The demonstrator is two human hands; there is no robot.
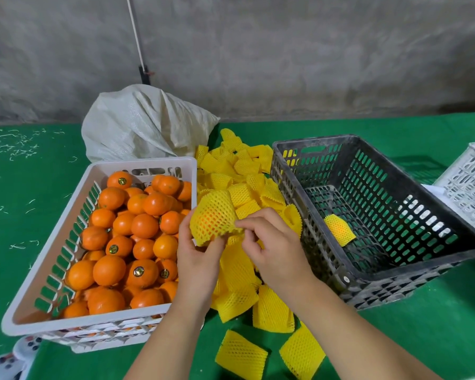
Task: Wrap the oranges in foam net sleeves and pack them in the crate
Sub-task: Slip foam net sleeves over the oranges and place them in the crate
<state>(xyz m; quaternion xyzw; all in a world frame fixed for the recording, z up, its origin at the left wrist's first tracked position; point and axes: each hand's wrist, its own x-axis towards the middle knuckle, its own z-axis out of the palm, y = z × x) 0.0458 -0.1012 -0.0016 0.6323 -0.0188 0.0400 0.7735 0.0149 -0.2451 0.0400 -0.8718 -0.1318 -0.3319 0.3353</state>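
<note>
Left hand (196, 259) cups a sleeved orange (213, 215) while the right hand (269, 248) pinches its netting. Beyond, white crate (99, 167) oranges (137, 271) bear stickers (writing unreadable); black crate (395, 165) holds one wrapped orange (339, 229).

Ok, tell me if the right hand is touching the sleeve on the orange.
Touching. The head view shows the right hand pinching the sleeve's lower edge.

We are in a fruit-packing room: a bare grey concrete wall (285, 50) rises behind a green-covered table (436, 338) holding a white crate (19, 319) heaped with oranges (126, 237), a black crate (368, 294), loose yellow foam net sleeves (242, 270) and a woven sack (143, 124).
</note>
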